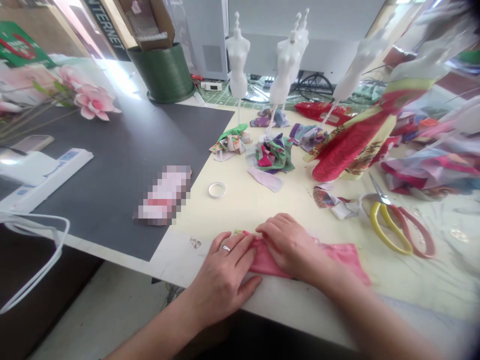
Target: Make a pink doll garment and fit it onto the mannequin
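A strip of pink satin cloth point(347, 257) lies along the table's near edge, with a small green bit at its left end. My left hand point(227, 272), a ring on one finger, rests over that left end, fingers stretched over the cloth and thumb apart on the table. Over the middle of the cloth is my right hand point(292, 250), its bent fingers closed at the far edge; its palm hides part of the cloth. To the right lie scissors point(390, 227) with yellow and red handles. Cloth scraps point(339, 206) lie beyond my right hand.
White mini dress forms point(238, 62) stand at the back, one wearing a red and yellow dress point(348, 135). Fabric piles point(275, 152) lie around their bases. A white ring point(216, 190), a blurred-out item point(163, 195), a power strip point(48, 175) and a green pot point(163, 72) are leftward.
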A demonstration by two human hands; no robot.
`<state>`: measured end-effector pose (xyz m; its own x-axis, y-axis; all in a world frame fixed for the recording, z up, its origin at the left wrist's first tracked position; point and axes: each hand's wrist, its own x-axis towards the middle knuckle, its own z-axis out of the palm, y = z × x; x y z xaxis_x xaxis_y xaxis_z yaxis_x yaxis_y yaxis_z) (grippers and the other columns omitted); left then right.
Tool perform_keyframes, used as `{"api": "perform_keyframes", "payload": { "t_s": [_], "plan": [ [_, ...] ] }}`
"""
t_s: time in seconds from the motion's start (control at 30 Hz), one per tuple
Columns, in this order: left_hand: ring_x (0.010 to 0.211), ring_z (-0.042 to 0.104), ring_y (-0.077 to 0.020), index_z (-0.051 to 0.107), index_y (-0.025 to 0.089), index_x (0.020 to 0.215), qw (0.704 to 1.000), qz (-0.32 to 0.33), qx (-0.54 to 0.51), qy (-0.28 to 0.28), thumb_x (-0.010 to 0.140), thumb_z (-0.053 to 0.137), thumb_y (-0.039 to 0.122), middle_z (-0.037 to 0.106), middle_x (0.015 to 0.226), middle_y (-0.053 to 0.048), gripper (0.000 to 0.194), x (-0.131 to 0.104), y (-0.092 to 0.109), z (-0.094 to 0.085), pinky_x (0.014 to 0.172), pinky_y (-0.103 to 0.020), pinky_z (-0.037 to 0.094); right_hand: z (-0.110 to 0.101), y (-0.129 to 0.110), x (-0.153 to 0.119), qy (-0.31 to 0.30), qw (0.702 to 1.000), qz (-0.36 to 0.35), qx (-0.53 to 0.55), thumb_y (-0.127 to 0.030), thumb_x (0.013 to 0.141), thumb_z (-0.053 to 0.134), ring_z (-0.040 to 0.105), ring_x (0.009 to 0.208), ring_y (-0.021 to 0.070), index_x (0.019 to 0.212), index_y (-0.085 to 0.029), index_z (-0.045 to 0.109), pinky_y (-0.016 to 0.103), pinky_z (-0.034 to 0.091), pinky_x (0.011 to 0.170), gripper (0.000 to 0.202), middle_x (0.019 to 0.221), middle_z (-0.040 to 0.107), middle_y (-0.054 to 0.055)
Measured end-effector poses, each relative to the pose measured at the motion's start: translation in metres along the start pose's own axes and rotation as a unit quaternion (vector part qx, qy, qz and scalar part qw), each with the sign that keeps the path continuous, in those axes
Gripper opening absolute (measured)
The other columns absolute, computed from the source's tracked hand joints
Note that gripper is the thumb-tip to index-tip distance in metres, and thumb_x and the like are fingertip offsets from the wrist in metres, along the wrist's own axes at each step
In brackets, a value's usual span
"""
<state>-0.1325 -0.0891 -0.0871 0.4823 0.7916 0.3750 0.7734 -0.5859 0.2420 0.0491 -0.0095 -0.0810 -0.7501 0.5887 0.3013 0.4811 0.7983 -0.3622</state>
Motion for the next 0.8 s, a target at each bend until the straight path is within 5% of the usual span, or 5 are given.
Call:
{"api": "perform_keyframes", "payload": {
  "t_s": [0.37, 0.8],
  "plan": [
    [0.113, 0.053, -0.0297, 0.052, 0.005, 0.124, 1.000, -0.004, 0.012, -0.004, 0.086, 0.054, 0.037, 0.059, 0.123, -0.017, 0.050, 0.0009, 0.0004, 0.0009, 0.100, -0.048, 0.033, -0.0038, -0.0002, -0.0007, -0.029, 0.999, 0.033, -0.023, -0.008, 0.081, 0.048, 0.048, 0.071, 0.0168, 0.077, -0.015, 0.060, 0.032, 0.038, 0.074, 0.015, 0.071, 0.057, 0.004],
    [0.113, 0.051, -0.0288, 0.049, 0.005, 0.126, 1.000, -0.012, 0.020, -0.012, 0.087, 0.051, 0.040, 0.059, 0.124, -0.016, 0.053, 0.0027, 0.0014, 0.0022, 0.101, -0.047, 0.030, -0.0043, 0.0012, -0.0036, -0.041, 0.997, -0.009, -0.059, -0.006, 0.081, 0.046, 0.044, 0.070, 0.0164, 0.072, -0.016, 0.058, 0.032, 0.037, 0.073, 0.018, 0.072, 0.054, 0.004]
  ]
}}
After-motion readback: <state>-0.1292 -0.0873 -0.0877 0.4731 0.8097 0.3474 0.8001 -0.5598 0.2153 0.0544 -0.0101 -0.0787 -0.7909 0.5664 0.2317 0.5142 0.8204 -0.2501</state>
